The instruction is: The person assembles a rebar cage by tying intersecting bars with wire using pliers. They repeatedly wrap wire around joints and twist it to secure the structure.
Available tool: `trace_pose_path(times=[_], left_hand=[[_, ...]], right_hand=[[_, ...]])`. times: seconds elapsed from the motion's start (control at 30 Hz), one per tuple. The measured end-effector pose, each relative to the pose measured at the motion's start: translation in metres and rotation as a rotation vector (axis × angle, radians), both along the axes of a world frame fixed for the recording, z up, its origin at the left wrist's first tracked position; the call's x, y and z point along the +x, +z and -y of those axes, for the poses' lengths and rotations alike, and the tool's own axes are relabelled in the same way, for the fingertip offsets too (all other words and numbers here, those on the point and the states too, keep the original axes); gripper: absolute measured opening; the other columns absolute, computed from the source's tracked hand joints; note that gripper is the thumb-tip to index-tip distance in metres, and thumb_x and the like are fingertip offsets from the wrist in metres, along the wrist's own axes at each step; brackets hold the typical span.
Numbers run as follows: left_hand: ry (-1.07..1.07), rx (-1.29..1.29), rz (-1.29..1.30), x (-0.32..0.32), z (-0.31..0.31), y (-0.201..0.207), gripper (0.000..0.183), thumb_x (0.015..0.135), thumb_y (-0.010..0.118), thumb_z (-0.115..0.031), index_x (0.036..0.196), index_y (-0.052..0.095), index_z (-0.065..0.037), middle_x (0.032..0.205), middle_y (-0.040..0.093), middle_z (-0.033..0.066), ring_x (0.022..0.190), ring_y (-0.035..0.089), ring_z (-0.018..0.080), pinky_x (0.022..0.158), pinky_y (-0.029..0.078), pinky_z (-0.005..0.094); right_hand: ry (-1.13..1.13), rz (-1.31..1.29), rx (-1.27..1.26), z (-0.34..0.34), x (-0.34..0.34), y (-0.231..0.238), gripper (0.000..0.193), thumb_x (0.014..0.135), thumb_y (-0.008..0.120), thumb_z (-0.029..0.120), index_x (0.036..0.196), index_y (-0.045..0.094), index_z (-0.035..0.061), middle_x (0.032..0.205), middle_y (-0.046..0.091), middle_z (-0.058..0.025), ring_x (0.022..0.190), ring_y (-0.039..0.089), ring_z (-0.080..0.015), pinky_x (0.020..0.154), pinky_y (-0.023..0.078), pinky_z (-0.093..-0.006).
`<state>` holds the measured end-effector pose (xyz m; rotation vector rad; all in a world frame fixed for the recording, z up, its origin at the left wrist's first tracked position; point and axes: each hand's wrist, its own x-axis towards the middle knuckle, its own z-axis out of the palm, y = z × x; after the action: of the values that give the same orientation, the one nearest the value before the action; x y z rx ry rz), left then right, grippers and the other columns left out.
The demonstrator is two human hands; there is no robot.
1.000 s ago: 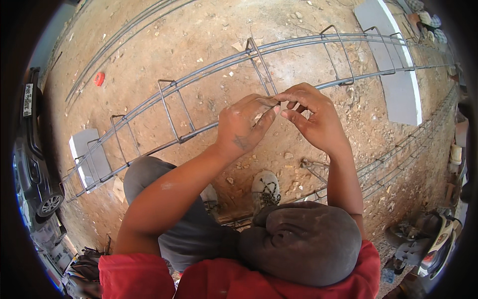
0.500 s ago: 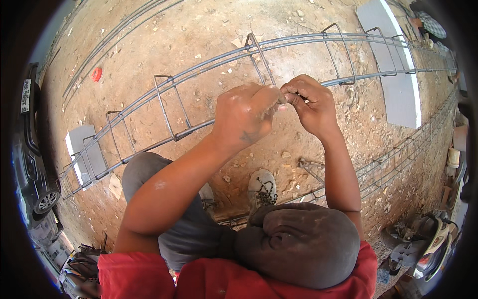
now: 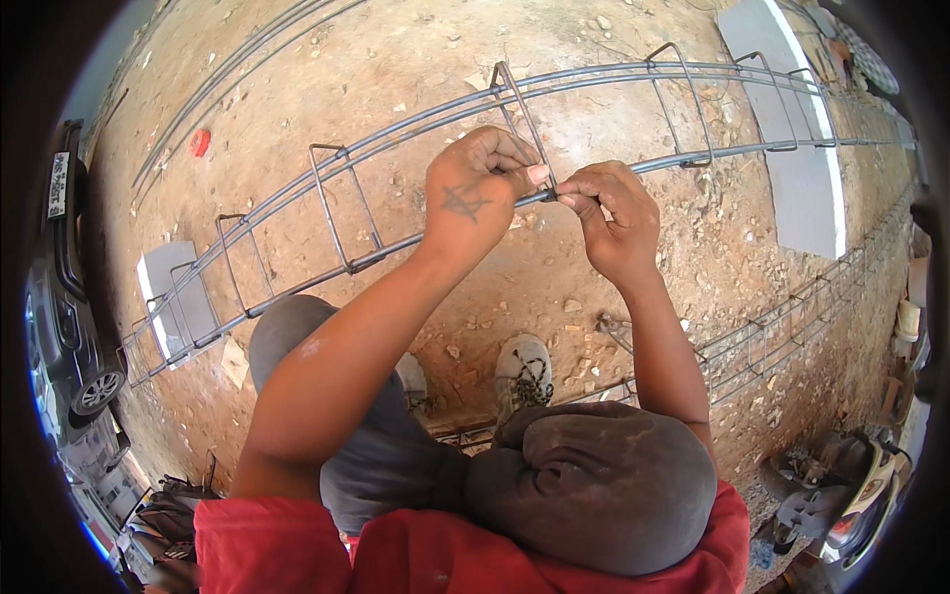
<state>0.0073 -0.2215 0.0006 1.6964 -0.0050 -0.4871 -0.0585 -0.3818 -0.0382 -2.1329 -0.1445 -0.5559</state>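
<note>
A long rebar cage (image 3: 406,244) of thin steel bars with square stirrups stretches across the ground before me. Both hands are at one stirrup (image 3: 519,95), where it meets the near bar. My left hand (image 3: 475,188) is just left of this joint, fingers curled and thumb close to the stirrup. On the joint's right side, my right hand (image 3: 616,220) has thumb and fingertips pinched together at the near bar. Whatever lies in either pinch is too small or hidden to make out. A dark spot shows at the joint between the hands.
Grey boards (image 3: 792,188) lie under the cage at right and left. Loose bars (image 3: 213,99) and a red round object (image 3: 200,143) are at far left. A second cage (image 3: 782,342) runs behind my right forearm, near a metal tool (image 3: 616,329). A dark car (image 3: 74,297) stands left.
My hands have parted slightly. The left has turned and shifted up and left, away from the right fingertips; the right has lowered a little. The near bar and joint between them now show.
</note>
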Motion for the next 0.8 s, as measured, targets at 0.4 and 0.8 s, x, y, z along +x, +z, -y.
trace_pose_path(times=[0.4, 0.8], left_hand=[[-0.363, 0.104, 0.434, 0.023, 0.014, 0.001, 0.016, 0.076, 0.072, -0.004, 0.091, 0.074, -0.008, 0.08, 0.07, 0.0087, 0.072, 0.066, 0.0195, 0.066, 0.052, 0.0329], [-0.411, 0.263, 0.95, 0.033, 0.007, 0.014, 0.026, 0.082, 0.073, -0.018, 0.107, 0.074, -0.013, 0.092, 0.072, 0.0058, 0.093, 0.062, 0.0208, 0.084, 0.05, 0.0348]], right_hand=[[-0.127, -0.078, 0.556, -0.041, -0.04, -0.026, 0.029, 0.089, 0.064, -0.002, 0.117, 0.067, 0.0035, 0.098, 0.065, -0.0103, 0.084, 0.061, -0.0149, 0.073, 0.05, -0.0254], [-0.016, -0.315, -0.042, -0.003, -0.089, -0.05, 0.056, 0.08, 0.072, 0.008, 0.133, 0.055, 0.0034, 0.114, 0.061, -0.0131, 0.1, 0.058, -0.0247, 0.084, 0.049, -0.0361]])
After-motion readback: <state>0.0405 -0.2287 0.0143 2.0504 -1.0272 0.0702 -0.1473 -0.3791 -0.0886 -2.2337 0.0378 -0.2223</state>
